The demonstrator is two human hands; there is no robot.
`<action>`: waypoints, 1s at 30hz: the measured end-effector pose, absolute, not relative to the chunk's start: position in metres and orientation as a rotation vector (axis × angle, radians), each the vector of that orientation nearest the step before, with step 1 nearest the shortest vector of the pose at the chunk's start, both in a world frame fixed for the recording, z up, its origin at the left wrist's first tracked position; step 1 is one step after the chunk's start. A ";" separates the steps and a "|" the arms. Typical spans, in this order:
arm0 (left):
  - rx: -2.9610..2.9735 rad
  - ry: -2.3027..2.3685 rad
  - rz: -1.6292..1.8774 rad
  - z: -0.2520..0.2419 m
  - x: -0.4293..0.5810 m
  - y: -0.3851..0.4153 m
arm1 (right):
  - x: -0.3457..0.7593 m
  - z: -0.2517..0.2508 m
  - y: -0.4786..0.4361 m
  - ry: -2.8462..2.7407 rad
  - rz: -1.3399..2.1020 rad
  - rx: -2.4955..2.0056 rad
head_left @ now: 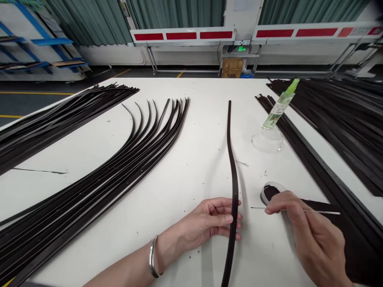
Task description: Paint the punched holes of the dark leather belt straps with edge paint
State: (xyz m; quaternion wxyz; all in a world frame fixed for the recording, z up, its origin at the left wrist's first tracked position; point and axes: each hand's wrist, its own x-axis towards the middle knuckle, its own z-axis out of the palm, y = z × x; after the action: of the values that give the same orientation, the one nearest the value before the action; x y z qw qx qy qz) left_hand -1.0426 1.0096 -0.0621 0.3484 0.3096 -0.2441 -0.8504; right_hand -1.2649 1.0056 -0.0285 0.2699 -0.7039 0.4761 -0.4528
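One black strip [235, 185]: over the tabletop [194, 159], extending past the left grip [208, 221] both ways
Left grip: thumb and fingers pinching the strip
Right grip [312, 229]: holding a thin stick [327, 212]

Over a white table [197, 167], the left hand [206, 223] grips a black strip [234, 175], the right hand [314, 231] a thin stick [332, 213].

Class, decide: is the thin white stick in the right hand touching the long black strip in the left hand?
Apart. The head view shows white tabletop between the thin white stick and the long black strip.
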 end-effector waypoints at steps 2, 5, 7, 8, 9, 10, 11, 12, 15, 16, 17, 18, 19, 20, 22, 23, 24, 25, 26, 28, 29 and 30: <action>0.798 -0.630 -2.215 -0.064 -1.042 1.010 | -1.260 -0.032 1.008 1.075 -1.235 -2.073; 0.789 -0.628 -2.216 -0.065 -1.042 1.009 | -1.256 -0.039 1.008 0.864 -1.242 -2.206; 0.781 -0.628 -2.214 -0.065 -1.043 1.009 | -1.254 -0.041 1.008 0.799 -1.246 -2.230; 0.778 -0.629 -2.213 -0.065 -1.043 1.009 | -1.253 -0.042 1.009 0.777 -1.241 -2.235; 0.777 -0.630 -2.213 -0.064 -1.043 1.009 | -1.252 -0.043 1.009 0.760 -1.235 -2.238; 0.779 -0.630 -2.211 -0.064 -1.043 1.009 | -1.251 -0.043 1.010 0.748 -1.226 -2.243; 0.783 -0.631 -2.206 -0.064 -1.043 1.009 | -1.250 -0.044 1.010 0.741 -1.217 -2.248; 0.786 -0.629 -2.201 -0.065 -1.043 1.008 | -1.249 -0.044 1.010 0.738 -1.214 -2.253; 0.789 -0.621 -2.196 -0.065 -1.043 1.009 | -1.248 -0.045 1.011 0.737 -1.207 -2.268; 0.785 -0.619 -2.197 -0.065 -1.043 1.009 | -1.248 -0.045 1.010 0.734 -1.201 -2.272; 0.780 -0.618 -2.200 -0.065 -1.043 1.009 | -1.248 -0.045 1.010 0.729 -1.198 -2.274; 0.775 -0.619 -2.203 -0.065 -1.043 1.009 | -1.248 -0.046 1.010 0.724 -1.197 -2.275; 0.771 -0.620 -2.203 -0.065 -1.043 1.009 | -1.248 -0.046 1.010 0.721 -1.195 -2.272; 0.767 -0.620 -2.203 -0.065 -1.043 1.009 | -1.248 -0.047 1.010 0.720 -1.193 -2.268; 0.763 -0.622 -2.206 -0.065 -1.043 1.009 | -1.248 -0.048 1.010 0.718 -1.192 -2.259; 0.761 -0.623 -2.208 -0.065 -1.043 1.008 | -1.248 -0.048 1.010 0.712 -1.193 -2.256; 0.760 -0.621 -2.210 -0.066 -1.043 1.008 | -1.248 -0.049 1.010 0.701 -1.193 -2.255; 0.760 -0.619 -2.213 -0.066 -1.043 1.008 | -1.248 -0.049 1.010 0.691 -1.195 -2.251; 0.761 -0.618 -2.215 -0.067 -1.043 1.008 | -1.248 -0.049 1.010 0.685 -1.197 -2.247; 0.766 -0.622 -2.212 -0.068 -1.043 1.009 | -1.248 -0.050 1.010 0.679 -1.195 -2.243; 0.767 -0.626 -2.210 -0.068 -1.043 1.009 | -1.248 -0.050 1.010 0.677 -1.195 -2.246; 0.765 -0.630 -2.208 -0.069 -1.043 1.009 | -1.247 -0.049 1.010 0.674 -1.197 -2.256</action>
State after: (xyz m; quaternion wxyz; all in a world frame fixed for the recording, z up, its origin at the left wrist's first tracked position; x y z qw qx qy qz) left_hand -1.0434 1.0092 -0.0687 0.3529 0.2957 -0.2437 -0.8536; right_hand -1.2474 1.0095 -0.0494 0.2475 -0.8275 0.2472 -0.4391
